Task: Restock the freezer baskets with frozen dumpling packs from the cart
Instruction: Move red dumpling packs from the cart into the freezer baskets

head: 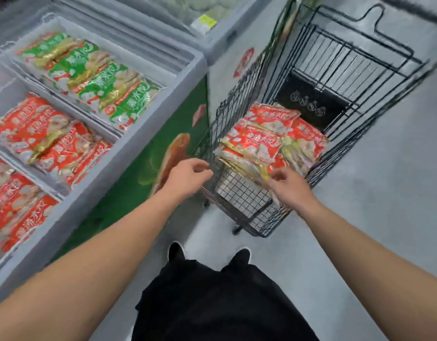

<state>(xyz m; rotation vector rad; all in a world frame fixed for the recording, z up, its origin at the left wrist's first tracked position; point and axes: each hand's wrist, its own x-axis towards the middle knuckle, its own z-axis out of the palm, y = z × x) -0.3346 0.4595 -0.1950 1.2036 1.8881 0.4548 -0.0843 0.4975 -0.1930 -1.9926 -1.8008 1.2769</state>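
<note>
Both hands at the cart (pixel 239 200) of red packs (pixel 261 143)
Right hand (pixel 290 187) pinches a pack's edge in the cart; left hand (pixel 188 175), grip loose and holding nothing, hovers by the rim; freezer (pixel 128 153) at left

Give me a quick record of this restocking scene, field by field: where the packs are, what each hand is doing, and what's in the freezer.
cart: black wire cart on the floor, right of the freezer
cart load: stack of red dumpling packs
left hand: left hand at the cart's near rim, fingers loosely curled, holding nothing
right hand: right hand at the near edge of the stack; grip unclear
freezer: open chest freezer with divided baskets
far basket: green packs
nearer baskets: red packs
</note>
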